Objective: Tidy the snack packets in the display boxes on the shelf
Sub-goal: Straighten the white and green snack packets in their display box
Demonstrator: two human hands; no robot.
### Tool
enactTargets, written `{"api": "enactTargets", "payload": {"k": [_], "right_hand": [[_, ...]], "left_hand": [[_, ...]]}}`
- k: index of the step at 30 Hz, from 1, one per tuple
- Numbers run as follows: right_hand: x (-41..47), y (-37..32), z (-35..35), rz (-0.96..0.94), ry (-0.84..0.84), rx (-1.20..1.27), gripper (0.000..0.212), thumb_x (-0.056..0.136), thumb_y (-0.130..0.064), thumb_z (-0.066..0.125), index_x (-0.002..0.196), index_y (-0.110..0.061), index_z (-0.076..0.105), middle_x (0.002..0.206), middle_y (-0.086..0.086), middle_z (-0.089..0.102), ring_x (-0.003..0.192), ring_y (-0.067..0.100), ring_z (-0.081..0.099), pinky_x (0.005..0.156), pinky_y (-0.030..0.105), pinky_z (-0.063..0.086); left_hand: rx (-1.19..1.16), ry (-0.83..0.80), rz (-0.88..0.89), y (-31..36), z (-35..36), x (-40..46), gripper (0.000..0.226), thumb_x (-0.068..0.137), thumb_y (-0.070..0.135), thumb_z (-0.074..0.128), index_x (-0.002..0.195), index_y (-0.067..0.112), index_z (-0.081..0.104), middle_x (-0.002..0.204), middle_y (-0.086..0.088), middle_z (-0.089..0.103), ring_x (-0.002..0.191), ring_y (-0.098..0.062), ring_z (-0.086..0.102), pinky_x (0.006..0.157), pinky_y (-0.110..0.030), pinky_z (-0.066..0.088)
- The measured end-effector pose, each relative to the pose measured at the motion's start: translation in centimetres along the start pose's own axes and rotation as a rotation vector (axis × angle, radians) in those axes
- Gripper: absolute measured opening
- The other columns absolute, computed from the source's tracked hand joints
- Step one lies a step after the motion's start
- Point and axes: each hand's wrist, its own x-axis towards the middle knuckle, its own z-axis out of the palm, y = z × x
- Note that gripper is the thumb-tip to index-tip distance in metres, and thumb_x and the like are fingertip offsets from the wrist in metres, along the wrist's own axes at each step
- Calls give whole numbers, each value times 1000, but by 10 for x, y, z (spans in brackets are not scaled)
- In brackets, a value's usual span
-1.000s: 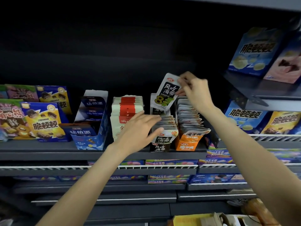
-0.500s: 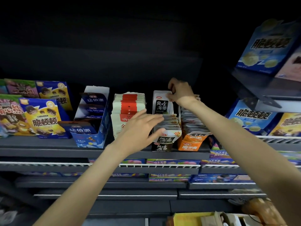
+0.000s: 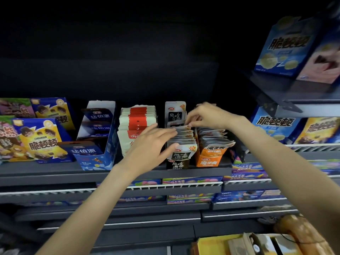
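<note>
A black display box (image 3: 177, 164) on the dark shelf (image 3: 55, 173) holds a row of white-and-black snack packets (image 3: 183, 137), with one packet (image 3: 175, 113) standing upright at the back. My left hand (image 3: 150, 144) lies with straight fingers against the front packets, thumb on the foremost one. My right hand (image 3: 206, 115) pinches the tops of packets near the back of the row. An orange display box (image 3: 209, 159) with grey-white packets (image 3: 214, 137) stands right beside it.
A white-and-red packet stack (image 3: 137, 126) stands left of the black box. A blue open carton (image 3: 97, 144) and yellow-blue biscuit boxes (image 3: 41, 138) fill the left. Blue boxes (image 3: 272, 124) sit right, under an upper shelf bracket (image 3: 281, 105). Lower shelves hold flat packs.
The packet my right hand held above the box now stands at the back of the row. My right hand has come down and forward onto the packet tops. My left hand stays put.
</note>
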Motion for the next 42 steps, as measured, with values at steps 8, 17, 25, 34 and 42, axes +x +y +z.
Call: {"api": "enactTargets", "payload": {"k": [8, 17, 25, 34, 42], "right_hand": [[34, 0, 15, 157, 109, -257, 48, 95, -24, 52, 142, -20, 43, 135, 12, 56, 114, 30, 58, 92, 41, 50], [42, -7, 11, 144, 135, -185, 27, 100, -17, 41, 126, -11, 49, 108, 17, 64, 91, 35, 62, 73, 41, 50], [25, -1, -13, 260, 672, -244, 20, 97, -25, 52, 110, -13, 63, 83, 18, 68, 74, 37, 65, 63, 37, 51], [-17, -14, -38, 146, 1105, -136, 18, 94, -16, 54, 100, -6, 67, 87, 11, 72, 75, 25, 67, 65, 28, 48], [-74, -40, -43, 121, 1058, 483, 10, 94, -12, 60, 104, -11, 63, 93, 2, 67, 77, 8, 69, 69, 24, 58]], "left_hand": [[-10, -17, -5, 3, -3, 0, 60, 94, 54, 27, 129, 17, 59, 132, 3, 59, 122, -12, 54, 114, -30, 20], [-12, -30, 6, 1, -3, 1, 64, 93, 57, 23, 131, 18, 57, 136, 4, 56, 126, -12, 50, 115, -27, 13], [-29, -38, 5, -2, -4, 2, 71, 90, 62, 14, 138, 23, 49, 143, 8, 48, 133, -7, 40, 115, -22, 5], [-164, 47, -27, -8, -7, 3, 67, 92, 63, 19, 132, 23, 56, 137, 7, 54, 128, -9, 47, 116, -32, 18], [-679, 335, -289, -3, -30, 10, 52, 89, 31, 63, 137, 28, 43, 133, 11, 53, 119, 0, 51, 100, -22, 41]]}}
